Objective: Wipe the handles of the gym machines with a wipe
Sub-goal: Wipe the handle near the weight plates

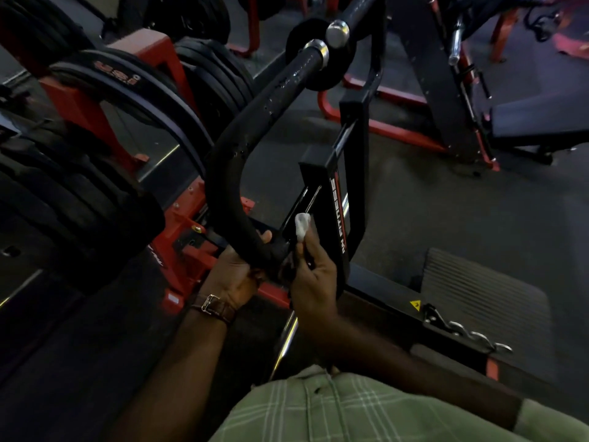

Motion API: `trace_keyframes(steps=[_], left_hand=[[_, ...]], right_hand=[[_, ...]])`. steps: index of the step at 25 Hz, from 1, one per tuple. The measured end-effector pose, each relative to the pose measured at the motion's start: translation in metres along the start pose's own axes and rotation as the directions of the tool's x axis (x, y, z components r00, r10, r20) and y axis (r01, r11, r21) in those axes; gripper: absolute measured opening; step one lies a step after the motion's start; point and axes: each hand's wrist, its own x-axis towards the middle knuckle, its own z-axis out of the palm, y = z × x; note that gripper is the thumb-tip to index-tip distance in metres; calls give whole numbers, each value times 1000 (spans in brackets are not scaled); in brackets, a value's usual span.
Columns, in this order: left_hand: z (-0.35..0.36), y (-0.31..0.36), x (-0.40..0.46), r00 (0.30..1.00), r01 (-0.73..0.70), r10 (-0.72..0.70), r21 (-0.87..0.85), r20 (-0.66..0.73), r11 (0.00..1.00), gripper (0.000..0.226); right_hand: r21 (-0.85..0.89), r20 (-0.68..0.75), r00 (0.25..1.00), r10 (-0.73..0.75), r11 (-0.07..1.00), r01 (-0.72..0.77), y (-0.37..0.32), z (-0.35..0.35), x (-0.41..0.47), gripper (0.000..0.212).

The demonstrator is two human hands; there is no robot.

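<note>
The left hand [237,275] curls around the lower end of the curved black handle [229,173], thumb lying along its top at about 1 o'clock from the palm, fingers wrapped under the bar and mostly hidden. A brown leather watch strap [214,309] sits on that wrist. The right hand [314,275] is just beside it at 3 o'clock, its fingers bent and pinching a small white wipe [301,225], which sticks up from the fingertips toward 12 o'clock. The wipe is near the handle's lower end but apart from it, in front of the black frame panel [342,199] lettered in white. Whether the right hand's lower fingers touch the handle cannot be told, as that spot is dark.

The handle rises from the hands toward 11 o'clock, bends, and runs up toward 1 o'clock to a chrome collar [317,49] and a chrome end cap [337,32]. Small bright specks dot its upper stretch.

At 9 to 10 o'clock from the hands, black weight plates [105,100] hang on a red rack [83,100]. At 4 o'clock, a ribbed black footplate [478,295] lies on the floor with a metal chain [468,333] at its near edge and a small yellow warning sticker [415,304] beside it. At 1 to 2 o'clock, another black and red machine [439,90] stands well apart. A green checked shirt [350,409] fills the bottom edge at 6 o'clock.
</note>
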Motion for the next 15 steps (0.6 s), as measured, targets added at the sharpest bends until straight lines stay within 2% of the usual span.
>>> trace_keyframes(steps=[3, 5, 7, 9, 10, 13, 15], left_hand=[[3, 8, -6, 993, -113, 109, 76, 49, 991, 13], [4, 10, -10, 984, -177, 174, 115, 36, 977, 24], [-1, 10, -12, 976, -216, 217, 126, -1, 968, 25], [-7, 8, -14, 973, -230, 232, 123, -1, 965, 12], [-10, 6, -14, 972, -232, 234, 128, 5, 964, 16], [-20, 2, -9, 972, -230, 235, 159, -13, 960, 20], [-22, 1, -9, 974, -221, 226, 186, -1, 957, 24]], right_hand=[[152, -167, 975, 144, 981, -119, -9, 3, 27, 41], [263, -226, 920, 320, 930, -258, -18, 10, 39, 40], [287, -153, 890, 429, 881, -375, -17, 12, 25, 40], [232, -39, 883, 468, 864, -447, -22, 13, 1, 36], [223, -20, 868, 497, 848, -481, -24, 11, 1, 32], [369, -68, 814, 577, 772, -517, -25, 7, 29, 30], [353, -40, 796, 603, 754, -554, -26, 8, 26, 35]])
